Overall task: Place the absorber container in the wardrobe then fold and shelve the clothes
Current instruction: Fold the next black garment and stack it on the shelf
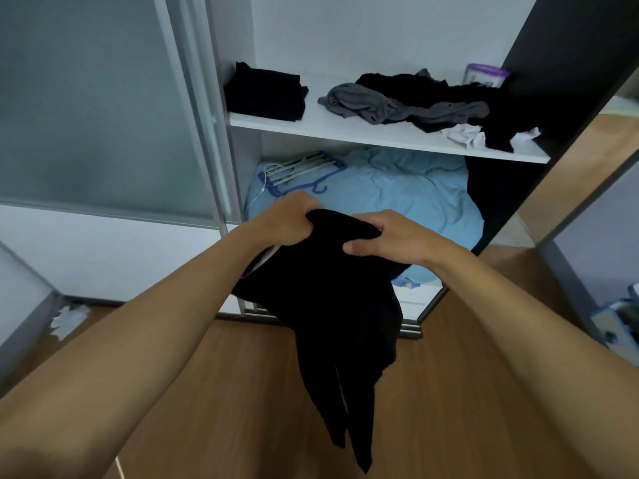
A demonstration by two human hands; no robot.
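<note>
My left hand and right hand both clench the black garment's top edge, letting it hang straight for folding. The absorber container already sits back-right on the shelf.

A bedroom at home: a built-in wardrobe with a frosted sliding door. Its white shelf carries folded black clothes and a loose pile of clothes. Below the shelf lie blue bedding and hangers; wooden floor in front.
</note>
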